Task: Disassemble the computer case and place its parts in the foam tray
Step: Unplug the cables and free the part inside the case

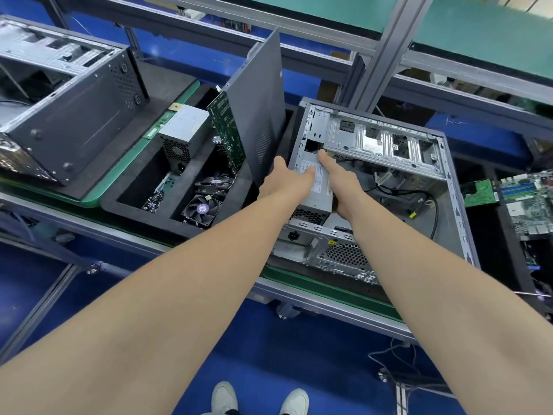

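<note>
An open grey computer case (449,175) lies on its side on the bench, its side panel off. Inside its near left corner sits a silver power supply (317,199). My left hand (284,181) grips the supply's left side, thumb on top. My right hand (341,184) holds its right side, thumb stretched along the top. Left of the case stands a black foam tray (119,202). It holds another power supply (182,130), an upright green circuit board (227,130), a dark side panel (260,106) standing on edge, two fans (203,205) and loose screws (154,200).
A second dark case (68,115) lies at the far left. Another tray at the right holds a motherboard (526,202). Black cables (419,205) lie inside the open case. An aluminium frame post (380,52) rises behind it. The blue floor and my shoes show below.
</note>
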